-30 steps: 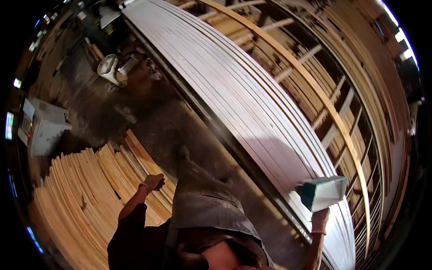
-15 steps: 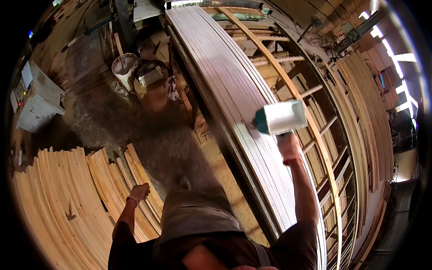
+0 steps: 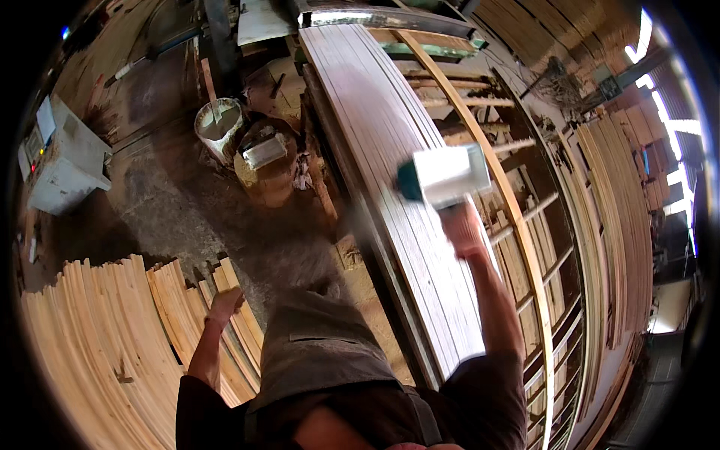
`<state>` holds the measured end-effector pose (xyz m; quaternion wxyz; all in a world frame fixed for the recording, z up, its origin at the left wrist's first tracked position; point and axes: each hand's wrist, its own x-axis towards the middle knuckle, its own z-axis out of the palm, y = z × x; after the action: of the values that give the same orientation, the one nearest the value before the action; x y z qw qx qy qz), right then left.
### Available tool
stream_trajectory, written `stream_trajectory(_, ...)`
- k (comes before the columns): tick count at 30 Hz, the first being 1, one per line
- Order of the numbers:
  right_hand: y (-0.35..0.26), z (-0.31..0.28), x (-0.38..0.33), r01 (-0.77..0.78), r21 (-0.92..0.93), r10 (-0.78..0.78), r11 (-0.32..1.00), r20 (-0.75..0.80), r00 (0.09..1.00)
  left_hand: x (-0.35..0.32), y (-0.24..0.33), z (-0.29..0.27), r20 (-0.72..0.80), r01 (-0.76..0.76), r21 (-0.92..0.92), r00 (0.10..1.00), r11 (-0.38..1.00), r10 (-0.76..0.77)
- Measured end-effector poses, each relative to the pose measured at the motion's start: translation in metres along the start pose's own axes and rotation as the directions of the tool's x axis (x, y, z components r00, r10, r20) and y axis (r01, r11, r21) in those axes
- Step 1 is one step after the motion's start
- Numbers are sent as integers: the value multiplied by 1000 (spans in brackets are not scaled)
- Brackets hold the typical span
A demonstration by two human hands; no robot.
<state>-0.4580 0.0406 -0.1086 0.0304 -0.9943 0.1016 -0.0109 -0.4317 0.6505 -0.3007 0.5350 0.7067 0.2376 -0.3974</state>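
Note:
My right hand (image 3: 461, 227) grips a boxy hand tool (image 3: 448, 174) with a white, wide top and a rounded teal end. I cannot tell its exact kind; its underside is hidden and motion smears it. It is over the right side of a long row of narrow, white-coated boards (image 3: 382, 127), and whether it touches them is unclear. My left hand (image 3: 227, 301) hangs out to the left with its fingers curled closed. Nothing shows in it. Below and beside that hand lie rows of bare, pale wooden strips (image 3: 97, 337).
A whitish bucket (image 3: 220, 133) with a stick in it stands beside a stump (image 3: 262, 176) carrying a pale block. At the far left is a white cabinet (image 3: 71, 161) with small lights. A slatted wooden rack (image 3: 517, 225) and stacked brown boards (image 3: 604, 217) lie to the right.
The right hand and the tool have shifted left across the white boards. My left hand has moved slightly up and left. The whole view has tilted a little.

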Motion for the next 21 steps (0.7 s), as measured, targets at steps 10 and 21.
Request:
stream_trajectory(10, -24, -8, -112, -340, -255, 385, 905, 152, 910, 67, -114, -105, 113, 539, -1, 837, 842, -535)
stream_trajectory(21, -125, 25, 247, -251, -26, 249, 968, -48, 967, 296, 267, -198, 145, -124, -38, 981, 992, 128)
